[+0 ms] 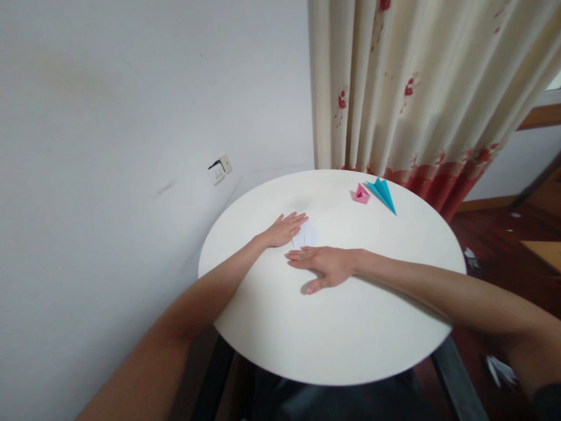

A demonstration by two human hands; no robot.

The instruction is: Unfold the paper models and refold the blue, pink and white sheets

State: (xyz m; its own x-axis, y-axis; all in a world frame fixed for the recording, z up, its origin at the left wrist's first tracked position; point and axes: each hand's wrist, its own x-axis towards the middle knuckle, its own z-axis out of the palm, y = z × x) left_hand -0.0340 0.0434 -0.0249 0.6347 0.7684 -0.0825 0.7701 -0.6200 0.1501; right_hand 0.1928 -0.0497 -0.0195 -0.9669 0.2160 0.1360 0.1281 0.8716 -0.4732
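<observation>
White paper (305, 235) is pressed flat on the table (333, 327) between the left hand (284, 230) and right hand (322, 266), both spread, fingers extended. A skewed crease may be caused if the sheet is allowed to slip.

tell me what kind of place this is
Probably a room in a home, not a workshop. A round white table stands by a plain wall with a white wall socket, a cream curtain with red flowers hangs behind it, and the floor is dark wood.
</observation>
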